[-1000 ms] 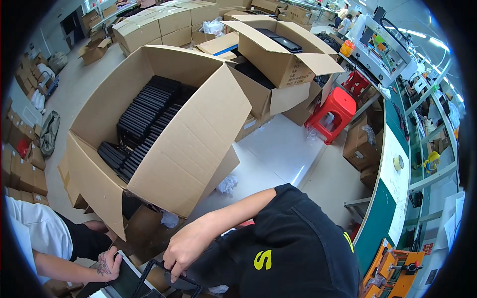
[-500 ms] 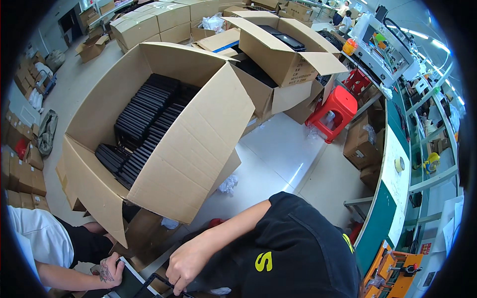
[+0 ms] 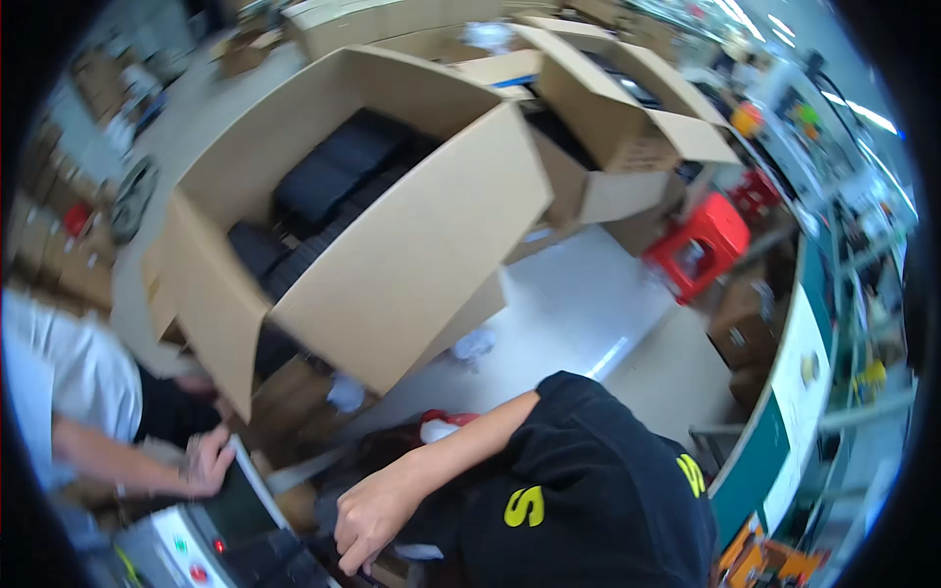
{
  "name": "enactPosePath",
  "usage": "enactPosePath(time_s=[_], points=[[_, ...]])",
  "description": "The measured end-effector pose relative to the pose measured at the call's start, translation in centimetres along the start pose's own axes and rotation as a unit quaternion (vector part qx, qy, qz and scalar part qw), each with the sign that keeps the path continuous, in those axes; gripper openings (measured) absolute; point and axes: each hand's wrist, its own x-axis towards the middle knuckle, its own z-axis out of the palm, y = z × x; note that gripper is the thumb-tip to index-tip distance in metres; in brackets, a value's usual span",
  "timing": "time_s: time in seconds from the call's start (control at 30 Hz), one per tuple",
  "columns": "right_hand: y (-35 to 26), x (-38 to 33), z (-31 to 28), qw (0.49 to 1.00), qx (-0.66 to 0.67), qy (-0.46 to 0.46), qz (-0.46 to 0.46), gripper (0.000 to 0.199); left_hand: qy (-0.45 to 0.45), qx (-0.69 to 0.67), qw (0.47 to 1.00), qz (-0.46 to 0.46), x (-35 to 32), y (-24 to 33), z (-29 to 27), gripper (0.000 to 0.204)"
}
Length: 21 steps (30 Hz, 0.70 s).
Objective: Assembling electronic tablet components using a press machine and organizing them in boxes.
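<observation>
My right hand (image 3: 377,519) reaches in from a black short sleeve with its fingers closed. They are on the edge of a black frame-shaped part (image 3: 289,561), which is blurred and partly cut off by the lower edge. Beneath and beside this part is a machine with a dark flat surface and a pale control panel (image 3: 176,539) bearing a green button, a red button and a red light. A co-worker in a white shirt (image 3: 83,363) rests a hand (image 3: 206,461) on the machine's pale edge. My left hand is out of sight.
A large open carton (image 3: 421,265) holding stacked black panels (image 3: 343,162) stands ahead. Another open carton (image 3: 588,108) is behind it. A red stool (image 3: 701,245) stands at the right, before a long green-and-white workbench (image 3: 774,431). Orange fixtures (image 3: 765,559) sit at the lower right.
The view has shifted, so cartons and stool appear farther right and the control panel shows at lower left. My right hand stays nearly in the same place in the picture, still closed.
</observation>
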Motion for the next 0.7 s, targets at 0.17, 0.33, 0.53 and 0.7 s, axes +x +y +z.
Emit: enactPosePath(time_s=[0.17,0.33,0.53,0.7], points=[[0.1,-0.8,1.8,0.996,0.056,-0.062,0.031,0.017,0.47,0.389,0.637,-0.472,1.7,6.5,9.4,0.046],[1.2,1.6,4.2,0.989,0.115,-0.097,0.012,0.018,0.714,0.334,0.563,-0.248,2.7,7.5,13.4,0.037],[1.8,4.3,6.8,0.952,0.251,-0.118,0.13,0.045,0.728,0.361,0.546,-0.203,1.8,9.7,14.1,0.038],[2.5,5.1,7.3,0.954,0.24,-0.142,0.109,0.042,0.742,0.362,0.522,-0.216,1.2,9.8,14.0,0.035]])
